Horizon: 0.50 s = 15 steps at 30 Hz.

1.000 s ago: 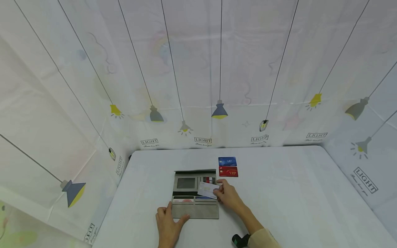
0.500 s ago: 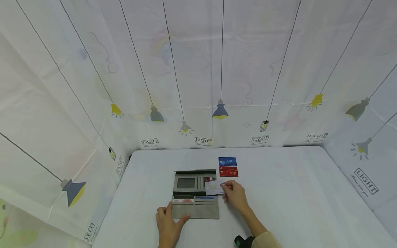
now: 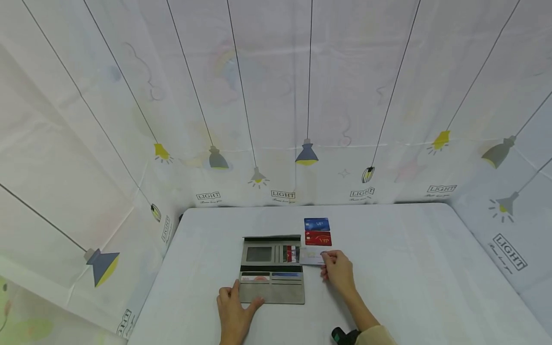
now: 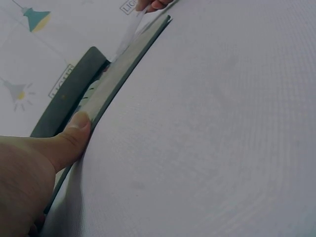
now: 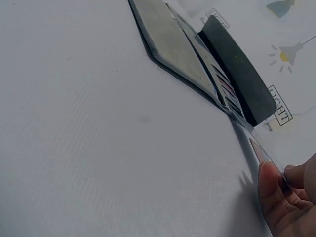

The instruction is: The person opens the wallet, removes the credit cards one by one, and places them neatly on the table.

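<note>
A grey wallet (image 3: pixel 271 293) lies unfolded on the table, with cards showing in its slots. My left hand (image 3: pixel 236 311) holds its near left corner, the thumb (image 4: pixel 79 121) along the front edge. To the right of the wallet, my right hand (image 3: pixel 339 271) pinches a whitish card (image 3: pixel 310 256) between thumb and fingers by its right end. The card's left end is right at the wallet's upper right edge. In the right wrist view the same card (image 5: pixel 259 150) is seen nearly edge-on, low over the table, with the fingertips on it.
Just beyond the whitish card lie a blue VIP card (image 3: pixel 316 224) and a red VIP card (image 3: pixel 318 238), one above the other. The white table (image 3: pixel 409 268) ends at a wall sheet (image 3: pixel 336 96) printed with lamps. A dark wrist strap (image 3: pixel 345 336) shows by the right sleeve.
My right hand has moved right with the whitish card, from over the wallet to beside it. The wallet's right-hand slots are uncovered now. My left hand has stayed in place.
</note>
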Available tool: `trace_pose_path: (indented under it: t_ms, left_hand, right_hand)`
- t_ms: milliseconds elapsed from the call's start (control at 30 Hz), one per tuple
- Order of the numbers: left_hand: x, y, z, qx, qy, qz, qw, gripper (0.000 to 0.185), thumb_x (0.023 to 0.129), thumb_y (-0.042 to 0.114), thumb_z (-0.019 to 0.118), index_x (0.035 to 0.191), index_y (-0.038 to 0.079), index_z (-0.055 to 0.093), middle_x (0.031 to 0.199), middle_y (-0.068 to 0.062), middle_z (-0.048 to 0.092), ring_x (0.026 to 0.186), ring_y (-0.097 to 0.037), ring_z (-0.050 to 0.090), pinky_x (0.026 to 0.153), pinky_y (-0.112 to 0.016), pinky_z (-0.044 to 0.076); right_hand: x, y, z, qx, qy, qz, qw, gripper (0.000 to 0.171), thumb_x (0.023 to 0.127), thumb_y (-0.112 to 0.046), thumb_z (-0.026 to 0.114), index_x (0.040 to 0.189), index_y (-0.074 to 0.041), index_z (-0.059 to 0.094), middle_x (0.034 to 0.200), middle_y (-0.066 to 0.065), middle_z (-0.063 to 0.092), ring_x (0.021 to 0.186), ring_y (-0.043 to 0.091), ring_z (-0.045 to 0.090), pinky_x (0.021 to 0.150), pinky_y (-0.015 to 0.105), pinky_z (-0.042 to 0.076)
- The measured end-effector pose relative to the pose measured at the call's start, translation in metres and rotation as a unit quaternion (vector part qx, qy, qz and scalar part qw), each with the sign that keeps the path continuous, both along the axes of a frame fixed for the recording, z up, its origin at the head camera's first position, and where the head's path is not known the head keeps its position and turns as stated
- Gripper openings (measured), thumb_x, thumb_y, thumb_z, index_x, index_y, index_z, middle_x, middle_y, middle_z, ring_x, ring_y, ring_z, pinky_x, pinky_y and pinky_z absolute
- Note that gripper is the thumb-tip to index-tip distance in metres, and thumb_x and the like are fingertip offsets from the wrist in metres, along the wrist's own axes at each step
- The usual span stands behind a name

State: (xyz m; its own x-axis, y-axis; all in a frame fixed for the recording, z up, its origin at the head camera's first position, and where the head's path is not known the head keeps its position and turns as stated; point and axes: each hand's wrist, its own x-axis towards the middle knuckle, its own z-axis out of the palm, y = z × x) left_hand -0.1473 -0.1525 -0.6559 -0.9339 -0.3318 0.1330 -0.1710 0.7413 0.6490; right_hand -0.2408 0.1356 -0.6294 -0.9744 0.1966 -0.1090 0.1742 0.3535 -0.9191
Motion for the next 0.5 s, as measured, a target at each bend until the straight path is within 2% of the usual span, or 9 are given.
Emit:
trace_pose_path:
  t_ms: [133, 300, 500]
  left_hand:
    - [-0.001, 0.0, 0.0, 0.005, -0.01, 0.002, 0.9999, 0.102, 0.067, 0.061, 0.083, 0.14, -0.003, 0.053, 0.104, -0.008, 0.039, 0.098, -0.022, 0.036, 0.084, -0.04, 0.038]
    - [-0.001, -0.001, -0.002, 0.002, 0.003, 0.001, 1.0, 0.102, 0.066, 0.061, 0.083, 0.139, -0.004, 0.054, 0.102, -0.008, 0.039, 0.096, -0.022, 0.036, 0.084, -0.04, 0.038]
    - [0.0, -0.001, -0.003, 0.0, 0.012, -0.003, 0.9999, 0.102, 0.066, 0.06, 0.084, 0.139, -0.005, 0.054, 0.101, -0.008, 0.038, 0.096, -0.022, 0.036, 0.084, -0.039, 0.037]
  right_hand:
    - [-0.001, 0.007, 0.0, -0.017, -0.001, -0.01, 1.0, 0.029, 0.103, -0.021, 0.057, 0.119, 0.003, 0.058, 0.083, 0.016, 0.069, 0.059, 0.019, 0.065, 0.053, 0.028, 0.055]
    - [-0.002, 0.011, -0.001, -0.035, -0.002, -0.018, 0.999, 0.03, 0.102, -0.02, 0.058, 0.12, 0.004, 0.058, 0.083, 0.017, 0.069, 0.058, 0.018, 0.066, 0.053, 0.029, 0.056]
    - [-0.001, 0.013, -0.002, -0.023, 0.0, -0.019, 1.0, 0.034, 0.097, -0.022, 0.067, 0.118, 0.003, 0.059, 0.08, 0.014, 0.07, 0.055, 0.017, 0.064, 0.052, 0.027, 0.055]
